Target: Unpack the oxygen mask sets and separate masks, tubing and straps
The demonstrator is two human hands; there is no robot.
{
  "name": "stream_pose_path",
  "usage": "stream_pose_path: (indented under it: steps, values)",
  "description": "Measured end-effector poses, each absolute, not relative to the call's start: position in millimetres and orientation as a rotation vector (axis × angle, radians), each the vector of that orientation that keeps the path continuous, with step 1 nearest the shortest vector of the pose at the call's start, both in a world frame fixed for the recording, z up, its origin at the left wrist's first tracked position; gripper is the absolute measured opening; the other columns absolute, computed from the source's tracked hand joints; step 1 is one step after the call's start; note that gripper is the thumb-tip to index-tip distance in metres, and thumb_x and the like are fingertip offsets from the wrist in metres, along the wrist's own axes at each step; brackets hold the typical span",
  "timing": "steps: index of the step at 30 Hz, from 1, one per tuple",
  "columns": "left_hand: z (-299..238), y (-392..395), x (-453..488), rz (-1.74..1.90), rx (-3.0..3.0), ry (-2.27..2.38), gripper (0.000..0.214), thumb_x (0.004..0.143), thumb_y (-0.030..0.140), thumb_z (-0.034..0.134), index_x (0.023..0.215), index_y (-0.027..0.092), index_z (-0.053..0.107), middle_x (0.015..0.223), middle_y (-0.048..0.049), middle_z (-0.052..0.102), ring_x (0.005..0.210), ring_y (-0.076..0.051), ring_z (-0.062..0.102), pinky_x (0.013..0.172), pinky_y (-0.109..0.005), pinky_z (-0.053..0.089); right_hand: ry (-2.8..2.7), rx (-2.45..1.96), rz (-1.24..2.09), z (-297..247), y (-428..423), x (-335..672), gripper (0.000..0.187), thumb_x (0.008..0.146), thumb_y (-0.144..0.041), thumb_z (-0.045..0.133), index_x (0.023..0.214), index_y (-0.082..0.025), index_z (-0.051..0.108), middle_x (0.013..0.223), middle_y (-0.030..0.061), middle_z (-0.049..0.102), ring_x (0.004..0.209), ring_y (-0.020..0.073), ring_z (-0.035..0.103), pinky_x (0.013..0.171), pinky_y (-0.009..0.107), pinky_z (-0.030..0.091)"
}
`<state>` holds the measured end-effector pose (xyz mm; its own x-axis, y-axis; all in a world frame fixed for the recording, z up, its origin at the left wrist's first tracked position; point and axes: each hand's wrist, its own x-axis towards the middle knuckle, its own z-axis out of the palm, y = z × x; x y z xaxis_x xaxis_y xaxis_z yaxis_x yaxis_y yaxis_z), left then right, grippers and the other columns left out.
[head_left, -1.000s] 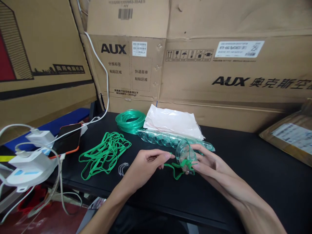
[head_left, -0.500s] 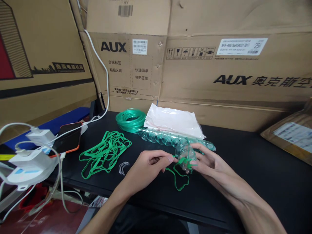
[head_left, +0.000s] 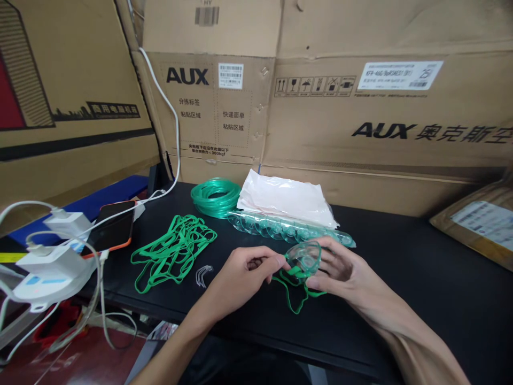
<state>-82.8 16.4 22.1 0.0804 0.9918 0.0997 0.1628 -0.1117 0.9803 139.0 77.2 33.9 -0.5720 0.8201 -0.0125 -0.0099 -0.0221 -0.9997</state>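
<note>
A small clear green oxygen mask is tilted up over the table in front of me. My right hand grips it from the right, thumb at the near edge and fingers behind the cup. At the mask's left edge my left hand pinches a green elastic strap between thumb and forefinger. That strap crosses below the mask and hangs in a loop onto the table. Exactly where it meets the mask is partly hidden by my fingers.
Left of my hands lie a tangle of green elastic straps and several thin metal strips. Behind are coiled green tubing, a row of stacked masks and a white packet. Far left, a phone and white chargers with cables.
My right hand has turned the mask, so its cup opening now faces more toward me. My left hand stays nearly still at the strap.
</note>
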Motion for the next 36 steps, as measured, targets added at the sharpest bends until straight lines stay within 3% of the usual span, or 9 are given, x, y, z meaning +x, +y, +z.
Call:
stream_pose_path:
  steps: [3, 6, 11, 13, 16, 20, 28, 32, 36]
  values:
    - [22.5, 16.2, -82.9, 1.141, 1.445, 1.223, 0.028, 0.097, 0.037, 0.059, 0.091, 0.019, 0.079, 0.066, 0.0028, 0.054, 0.065, -0.013, 0.048, 0.059, -0.024, 0.034, -1.704, -0.864, 1.639, 38.3, 76.1, 134.5, 0.043, 0.072, -0.028, 0.093, 0.104, -0.026, 0.065, 0.108, 0.0038, 0.074, 0.098, 0.0220, 0.072, 0.083, 0.032, 0.060]
    - [22.3, 16.8, -83.5, 1.137, 1.439, 1.203, 0.028, 0.097, 0.037, 0.058, 0.090, 0.019, 0.079, 0.066, 0.0028, 0.054, 0.066, -0.014, 0.047, 0.060, -0.024, 0.034, -1.755, -0.804, 1.623, 42.2, 73.2, 132.0, 0.037, 0.074, -0.028, 0.092, 0.101, -0.027, 0.067, 0.122, 0.0050, 0.072, 0.114, 0.0249, 0.069, 0.093, 0.035, 0.059]
    - [24.7, 17.8, -85.3, 1.143, 1.402, 1.167, 0.030, 0.096, 0.039, 0.060, 0.086, 0.019, 0.080, 0.064, 0.0031, 0.050, 0.067, -0.014, 0.045, 0.062, -0.026, 0.032, -1.795, -0.695, 1.652, 42.9, 69.7, 137.0, 0.047, 0.074, -0.043, 0.092, 0.114, -0.032, 0.070, 0.134, 0.0041, 0.069, 0.132, 0.0272, 0.059, 0.107, 0.035, 0.052]
    - [26.5, 17.3, -85.4, 1.138, 1.400, 1.149, 0.029, 0.096, 0.036, 0.060, 0.086, 0.019, 0.081, 0.065, 0.0030, 0.050, 0.068, -0.014, 0.045, 0.062, -0.026, 0.031, -1.835, -0.685, 1.557, 42.4, 69.9, 138.5, 0.040, 0.086, -0.053, 0.079, 0.119, -0.032, 0.070, 0.134, 0.0055, 0.069, 0.131, 0.0275, 0.060, 0.110, 0.036, 0.049]
    - [27.7, 16.1, -84.7, 1.109, 1.410, 1.127, 0.028, 0.096, 0.035, 0.059, 0.089, 0.020, 0.082, 0.067, 0.0028, 0.051, 0.069, -0.014, 0.045, 0.062, -0.026, 0.030, -1.902, -0.786, 1.373, 42.3, 70.1, 136.5, 0.028, 0.097, -0.050, 0.066, 0.117, -0.031, 0.074, 0.127, 0.0063, 0.073, 0.124, 0.0281, 0.064, 0.103, 0.038, 0.053]
    - [25.8, 15.4, -84.4, 1.099, 1.426, 1.103, 0.030, 0.096, 0.038, 0.060, 0.087, 0.019, 0.081, 0.069, 0.0018, 0.055, 0.069, -0.015, 0.046, 0.064, -0.026, 0.032, -1.904, -0.866, 1.340, 41.1, 68.5, 128.8, 0.021, 0.093, -0.047, 0.072, 0.107, -0.032, 0.078, 0.122, 0.0046, 0.075, 0.115, 0.0282, 0.069, 0.090, 0.036, 0.058]
    - [25.5, 14.4, -84.9, 1.050, 1.494, 1.101, 0.033, 0.098, 0.040, 0.059, 0.082, 0.019, 0.079, 0.074, 0.0014, 0.061, 0.070, -0.014, 0.047, 0.065, -0.026, 0.033, -1.861, -0.834, 1.344, 37.7, 66.4, 122.4, 0.016, 0.090, -0.043, 0.076, 0.086, -0.027, 0.077, 0.118, 0.0056, 0.074, 0.113, 0.0274, 0.068, 0.093, 0.037, 0.056]
    - [25.4, 14.2, -84.0, 1.040, 1.476, 1.108, 0.048, 0.102, 0.048, 0.053, 0.066, 0.017, 0.064, 0.072, 0.0020, 0.061, 0.068, -0.013, 0.044, 0.065, -0.027, 0.031, -1.916, -0.800, 1.294, 38.7, 63.4, 122.6, 0.013, 0.095, -0.039, 0.071, 0.088, -0.028, 0.074, 0.119, 0.0033, 0.073, 0.113, 0.0251, 0.067, 0.095, 0.035, 0.054]
    - [25.3, 14.1, -83.7, 1.036, 1.483, 1.136, 0.049, 0.102, 0.049, 0.052, 0.066, 0.017, 0.060, 0.066, 0.0039, 0.052, 0.065, -0.013, 0.041, 0.064, -0.027, 0.030, -1.992, -0.783, 1.201, 37.3, 59.7, 119.5, 0.012, 0.098, -0.037, 0.067, 0.091, -0.029, 0.072, 0.119, 0.0022, 0.072, 0.112, 0.0244, 0.067, 0.096, 0.035, 0.052]
